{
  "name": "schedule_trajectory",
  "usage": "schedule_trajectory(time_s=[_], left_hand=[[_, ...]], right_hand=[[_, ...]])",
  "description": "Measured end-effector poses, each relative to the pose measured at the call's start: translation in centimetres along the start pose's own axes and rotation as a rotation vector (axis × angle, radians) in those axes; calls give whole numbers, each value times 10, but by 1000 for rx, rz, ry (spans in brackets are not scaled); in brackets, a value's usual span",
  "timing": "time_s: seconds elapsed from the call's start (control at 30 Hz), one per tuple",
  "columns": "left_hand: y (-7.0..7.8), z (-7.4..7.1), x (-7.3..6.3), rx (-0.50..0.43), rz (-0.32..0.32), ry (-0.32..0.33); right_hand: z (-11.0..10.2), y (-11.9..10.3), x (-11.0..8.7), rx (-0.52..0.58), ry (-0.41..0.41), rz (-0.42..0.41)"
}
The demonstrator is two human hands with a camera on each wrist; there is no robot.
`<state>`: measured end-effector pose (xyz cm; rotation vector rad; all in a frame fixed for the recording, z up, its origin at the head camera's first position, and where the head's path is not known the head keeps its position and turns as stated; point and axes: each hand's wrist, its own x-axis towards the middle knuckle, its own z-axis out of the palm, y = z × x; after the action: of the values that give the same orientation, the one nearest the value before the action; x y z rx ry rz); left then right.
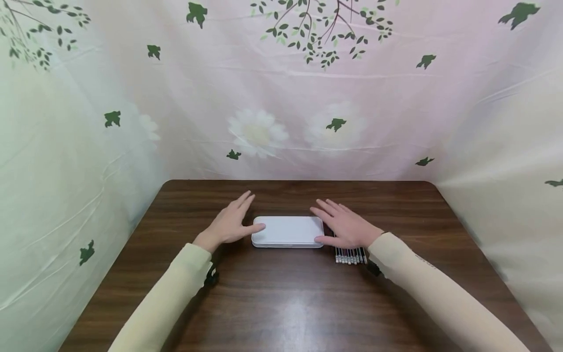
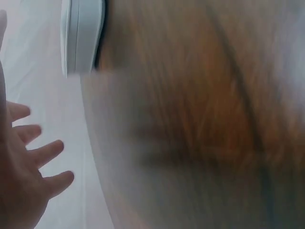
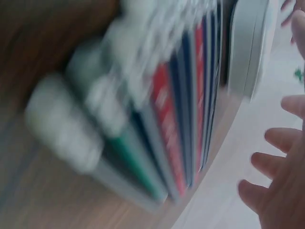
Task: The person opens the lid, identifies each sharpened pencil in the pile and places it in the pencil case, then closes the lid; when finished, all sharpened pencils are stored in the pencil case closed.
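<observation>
A flat white case [image 1: 288, 231] with rounded corners lies closed on the table, its long side facing me. My left hand [image 1: 228, 226] is at its left end, fingers spread and thumb over the case's edge. At the opposite end is my right hand [image 1: 348, 229], also with fingers extended and thumb at the edge. Several slim, pencil-like sticks [image 1: 350, 256] lie side by side partly under the right hand. In the right wrist view these sticks [image 3: 167, 129] show red, blue, green and grey bodies with whitish ends, blurred. The left wrist view catches one end of the case [image 2: 85, 38].
The brown wood-grain table [image 1: 281, 298] has rounded far corners. Pale fabric [image 1: 281, 98] printed with leaves and flowers hangs behind it and along both sides. A dark device [image 1: 211, 277] sits under the left wrist, and another [image 1: 374, 268] under the right.
</observation>
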<state>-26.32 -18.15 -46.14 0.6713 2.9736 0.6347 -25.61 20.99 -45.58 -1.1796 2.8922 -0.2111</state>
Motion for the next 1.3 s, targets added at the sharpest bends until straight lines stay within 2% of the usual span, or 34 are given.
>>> schedule_trajectory(time_s=[0.1,0.23,0.37,0.57,0.87,1.17,1.3], left_hand=[[11,3,0,3,20,-56],[18,7,1,23,59,-88],[18,10,0,45,93,-108],[15,15,1,72,140,-125],[21,17,4,39,94,-129],[27,17,7,69,98,-122],[26,18,8,84,114,-113]], right_hand=[[-1,-11,5,17,-36,-31],[-3,-19,10,8,-30,-64],[-3,-21,13,-5,-28,-100],[-1,-23,14,15,-58,-89],[0,-22,17,28,-88,-70],[-2,-21,23,10,-76,-136],[-6,-21,27,24,-92,-139]])
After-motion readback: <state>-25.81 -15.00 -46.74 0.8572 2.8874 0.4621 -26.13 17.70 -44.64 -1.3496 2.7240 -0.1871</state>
